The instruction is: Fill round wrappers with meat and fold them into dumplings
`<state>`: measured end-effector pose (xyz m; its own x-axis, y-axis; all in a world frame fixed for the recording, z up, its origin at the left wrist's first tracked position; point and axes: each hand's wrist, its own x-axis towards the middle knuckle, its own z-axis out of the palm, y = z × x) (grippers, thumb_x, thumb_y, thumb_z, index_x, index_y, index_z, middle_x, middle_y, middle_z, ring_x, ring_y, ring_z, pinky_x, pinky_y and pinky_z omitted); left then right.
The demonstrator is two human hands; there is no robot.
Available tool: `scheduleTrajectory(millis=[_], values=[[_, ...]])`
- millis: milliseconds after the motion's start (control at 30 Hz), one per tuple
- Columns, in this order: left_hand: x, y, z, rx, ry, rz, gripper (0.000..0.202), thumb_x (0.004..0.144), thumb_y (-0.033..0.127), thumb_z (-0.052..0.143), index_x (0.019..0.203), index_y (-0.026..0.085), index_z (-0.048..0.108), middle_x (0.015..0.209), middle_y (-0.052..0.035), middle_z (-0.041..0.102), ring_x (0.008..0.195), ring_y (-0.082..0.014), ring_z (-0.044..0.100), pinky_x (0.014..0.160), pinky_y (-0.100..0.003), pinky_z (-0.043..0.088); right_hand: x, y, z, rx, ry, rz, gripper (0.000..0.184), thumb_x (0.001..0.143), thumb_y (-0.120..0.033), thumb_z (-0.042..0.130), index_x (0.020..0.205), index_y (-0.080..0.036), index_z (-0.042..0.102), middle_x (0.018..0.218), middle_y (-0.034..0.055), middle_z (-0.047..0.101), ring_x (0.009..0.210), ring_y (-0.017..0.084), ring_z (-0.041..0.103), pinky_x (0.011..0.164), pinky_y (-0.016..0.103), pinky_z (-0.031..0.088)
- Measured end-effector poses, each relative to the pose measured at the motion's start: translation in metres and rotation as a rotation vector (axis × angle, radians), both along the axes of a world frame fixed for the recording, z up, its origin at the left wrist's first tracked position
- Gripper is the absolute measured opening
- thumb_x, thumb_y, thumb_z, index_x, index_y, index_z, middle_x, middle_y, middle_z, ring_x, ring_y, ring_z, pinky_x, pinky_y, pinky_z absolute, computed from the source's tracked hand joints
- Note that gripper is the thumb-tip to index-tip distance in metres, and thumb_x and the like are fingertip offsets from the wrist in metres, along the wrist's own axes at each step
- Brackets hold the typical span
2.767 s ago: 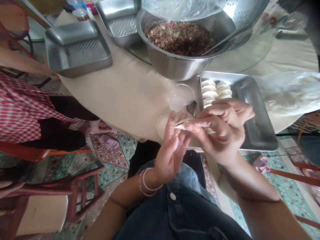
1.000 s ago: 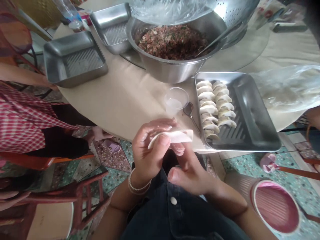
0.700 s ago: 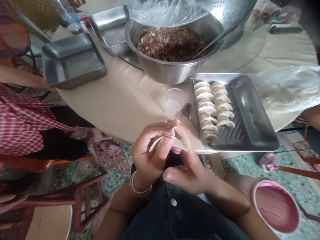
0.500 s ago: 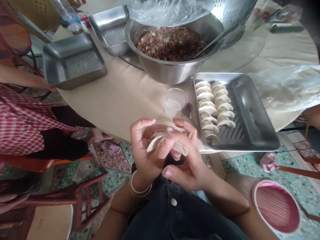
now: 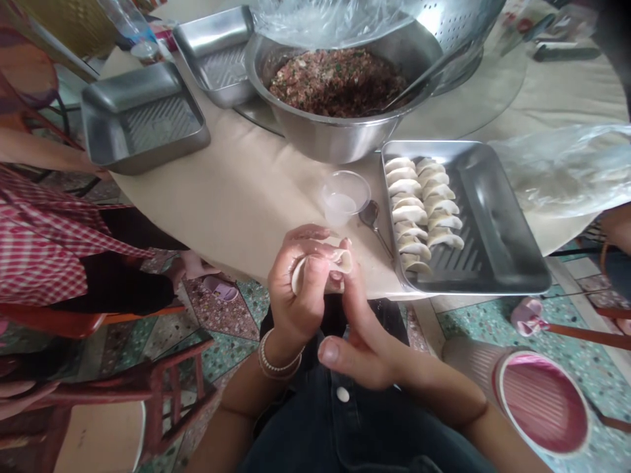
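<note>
A dumpling (image 5: 341,261) with pale dough is held in my left hand (image 5: 299,282), whose fingers curl round it with the thumb on its near side. My right hand (image 5: 367,328) touches the dumpling's right end with its straight fingers, while its thumb stands well apart. Part of the dumpling is hidden by my left fingers. Beyond my hands stands a clear plastic cup (image 5: 346,197) with whitish liquid, and a metal spoon (image 5: 372,220) lies beside it. To the right, a metal tray (image 5: 497,217) holds two rows of folded dumplings (image 5: 409,213).
A large steel bowl (image 5: 335,141) of minced filling (image 5: 335,82) stands at the back, under a plastic bag (image 5: 335,23). Metal trays (image 5: 148,121) are at the left, near a person's arm (image 5: 49,151). A bin (image 5: 542,401) stands on the floor at right.
My right fingers have come off the top of the dumpling to its right end. My left hand has closed more tightly round the dumpling, which is turned and more hidden.
</note>
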<state>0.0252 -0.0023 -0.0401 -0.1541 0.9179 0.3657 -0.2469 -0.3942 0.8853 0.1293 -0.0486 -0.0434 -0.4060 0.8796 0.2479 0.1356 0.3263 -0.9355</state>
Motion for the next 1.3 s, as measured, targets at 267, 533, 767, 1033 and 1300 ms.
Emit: scheduleTrajectory(millis=[267,533,767,1033,1300], values=[[0.003,-0.01,0.001,-0.046,0.028,-0.129,0.015,0.096,0.031,0.049,0.102,0.024,0.061,0.111,-0.0045,0.061,0.107,-0.017,0.06,0.09,-0.032,0.053,0.003,0.007,0.004,0.139,0.118,-0.255,0.06,0.094,-0.046,0.048,0.149,-0.036,0.027,0.146,0.0049,0.034,0.142,0.023,0.028,0.12,0.048,0.029],[0.006,-0.027,0.014,-0.307,-0.338,-0.432,0.036,0.093,0.05,0.048,0.127,0.036,0.053,0.137,-0.0005,0.052,0.126,-0.0205,0.053,0.105,-0.035,0.048,0.014,0.012,0.005,0.563,-0.248,-0.695,0.03,0.088,-0.028,0.059,0.118,-0.027,0.064,0.122,0.007,0.061,0.114,0.026,0.054,0.095,0.05,0.046],[0.007,-0.029,0.025,-0.605,-0.585,-0.697,0.035,0.094,0.05,0.044,0.118,0.03,0.061,0.134,-0.0031,0.06,0.131,-0.0242,0.051,0.106,-0.039,0.048,0.016,0.008,0.011,0.747,-0.36,-0.889,0.014,0.086,-0.02,0.062,0.092,-0.029,0.069,0.081,-0.0016,0.069,0.095,0.021,0.057,0.082,0.039,0.047],[0.001,-0.018,0.022,-0.673,-0.703,-0.755,0.033,0.1,0.027,0.037,0.111,0.024,0.068,0.117,-0.0007,0.07,0.114,-0.0132,0.064,0.093,-0.02,0.053,0.025,0.006,-0.001,0.71,-0.458,-0.743,0.032,0.093,-0.039,0.051,0.121,-0.03,0.064,0.124,0.0019,0.064,0.114,0.026,0.053,0.093,0.046,0.044],[-0.011,-0.02,0.026,-0.617,-0.566,-0.857,0.032,0.099,0.027,0.041,0.114,0.022,0.067,0.127,-0.004,0.066,0.12,-0.0191,0.06,0.099,-0.03,0.052,0.036,0.009,0.013,0.735,-0.354,-0.634,0.034,0.086,-0.041,0.064,0.117,-0.027,0.065,0.118,0.0043,0.065,0.111,0.025,0.053,0.092,0.042,0.042]])
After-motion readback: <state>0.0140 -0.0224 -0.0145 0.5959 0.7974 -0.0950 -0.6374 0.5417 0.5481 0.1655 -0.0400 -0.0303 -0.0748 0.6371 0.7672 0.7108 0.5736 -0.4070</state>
